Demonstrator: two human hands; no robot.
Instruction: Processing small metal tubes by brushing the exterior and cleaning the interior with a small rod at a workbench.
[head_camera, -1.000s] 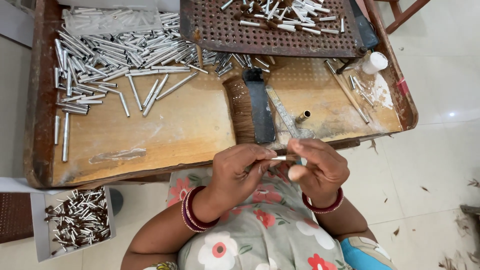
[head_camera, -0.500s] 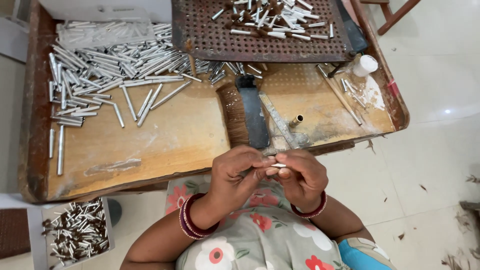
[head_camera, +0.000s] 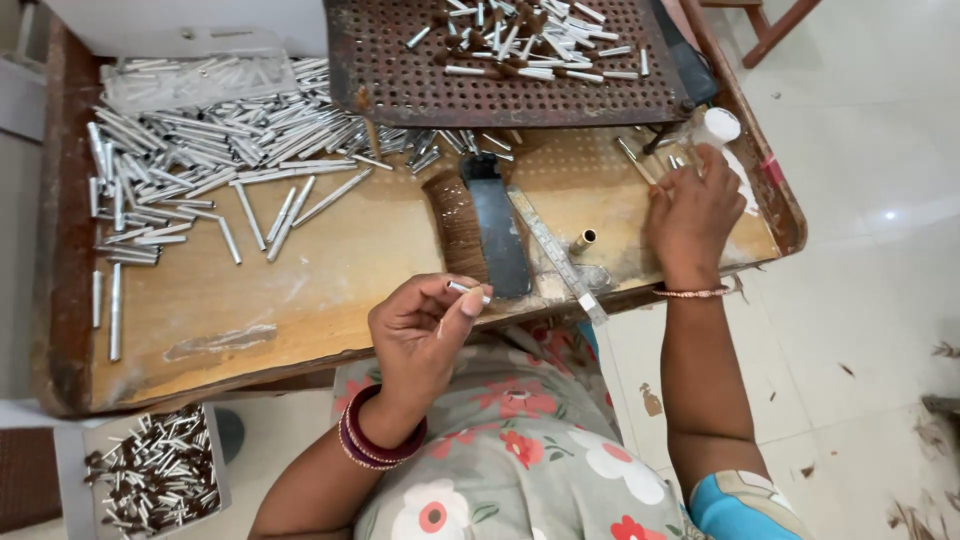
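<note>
My left hand (head_camera: 420, 335) is raised over the near edge of the wooden tray table (head_camera: 300, 290) and pinches a short silver tube (head_camera: 468, 290) between thumb and fingertips. My right hand (head_camera: 690, 215) is stretched out to the tray's right side, its fingers curled over small items beside a white-capped bottle (head_camera: 718, 128); what it grips is hidden. A large heap of silver tubes (head_camera: 200, 150) lies at the tray's left. A small brass tube (head_camera: 583, 240) stands near a metal ruler (head_camera: 555, 250).
A rusty perforated metal plate (head_camera: 400, 85) with several short tubes on it sits at the back. A dark brush (head_camera: 480, 230) lies mid-tray. A white box (head_camera: 70, 470) of finished dark-tipped tubes stands on the floor at lower left.
My hands, together on the tube before, have separated. The right hand has reached out to the tray's right side near the bottle, while the left keeps the tube.
</note>
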